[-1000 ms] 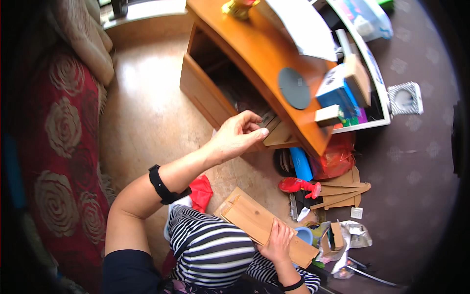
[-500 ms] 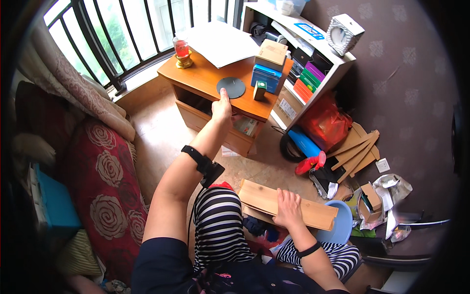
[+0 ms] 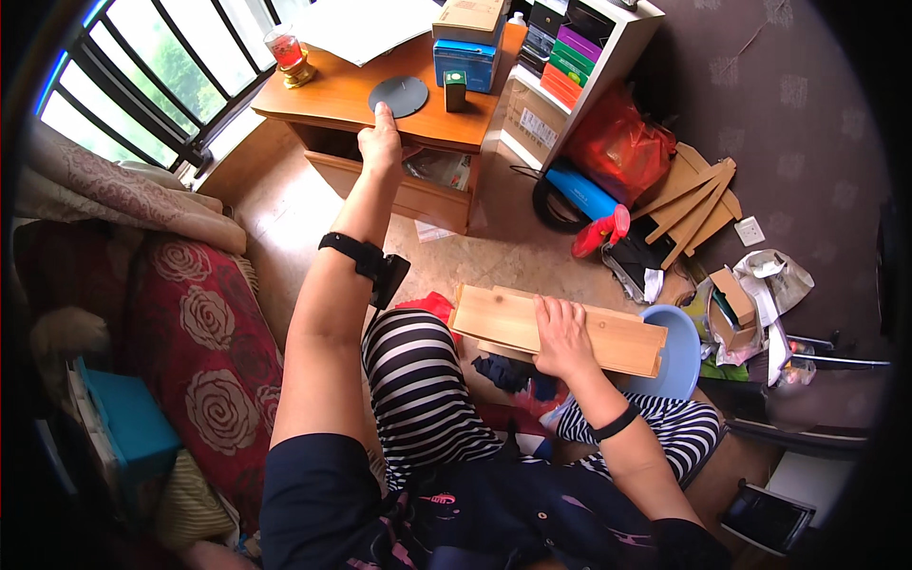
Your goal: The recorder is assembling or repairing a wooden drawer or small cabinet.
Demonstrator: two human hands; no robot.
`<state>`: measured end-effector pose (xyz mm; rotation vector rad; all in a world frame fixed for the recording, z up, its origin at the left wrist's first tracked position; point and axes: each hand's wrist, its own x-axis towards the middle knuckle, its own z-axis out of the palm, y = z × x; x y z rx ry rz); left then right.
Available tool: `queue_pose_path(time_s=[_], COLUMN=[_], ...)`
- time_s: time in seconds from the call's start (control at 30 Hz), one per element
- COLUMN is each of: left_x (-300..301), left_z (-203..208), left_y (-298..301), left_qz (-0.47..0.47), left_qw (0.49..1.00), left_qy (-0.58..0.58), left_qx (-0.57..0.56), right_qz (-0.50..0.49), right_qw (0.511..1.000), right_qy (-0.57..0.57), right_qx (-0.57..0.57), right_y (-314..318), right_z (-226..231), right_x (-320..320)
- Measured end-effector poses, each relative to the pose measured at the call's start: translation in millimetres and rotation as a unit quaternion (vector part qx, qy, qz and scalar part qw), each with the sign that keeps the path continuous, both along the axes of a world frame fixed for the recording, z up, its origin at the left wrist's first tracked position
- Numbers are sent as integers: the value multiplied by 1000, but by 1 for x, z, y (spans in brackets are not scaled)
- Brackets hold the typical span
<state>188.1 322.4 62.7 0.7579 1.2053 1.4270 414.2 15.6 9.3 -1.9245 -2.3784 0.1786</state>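
My left hand reaches forward to the front edge of a brown wooden desk. Its thumb lies on top, at the near rim of a dark grey disc, while the other fingers are mostly hidden below the desk edge. Closer to my body, my right hand grips a small stack of pale wooden boards, fingers laid across the upper face. The boards lie over my lap area, their right end above a light blue basin.
A red candle holder, white board and boxes stand on the desk. Right of it are a shelf, red plastic bag and cardboard strips. A rose-patterned red cover lies at left.
The view has shifted, so the desk now appears higher and further left. My left thumb stays by the disc, and my right hand keeps its hold on the boards, which look more level.
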Motion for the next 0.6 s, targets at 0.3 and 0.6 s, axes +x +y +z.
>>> queue_pose_path(time_s=[0.3,0.6], left_x=[-23,-36], left_z=[-12,-11], left_y=[3,-1], left_qz=[7,12], left_qw=[1000,1000], left_qy=[8,-14], left_qx=[-27,0], right_qz=[4,4], right_qw=[1000,1000], right_qy=[17,5], right_qx=[-11,-16], right_y=[-10,-5], right_z=[0,-1], right_x=[2,1])
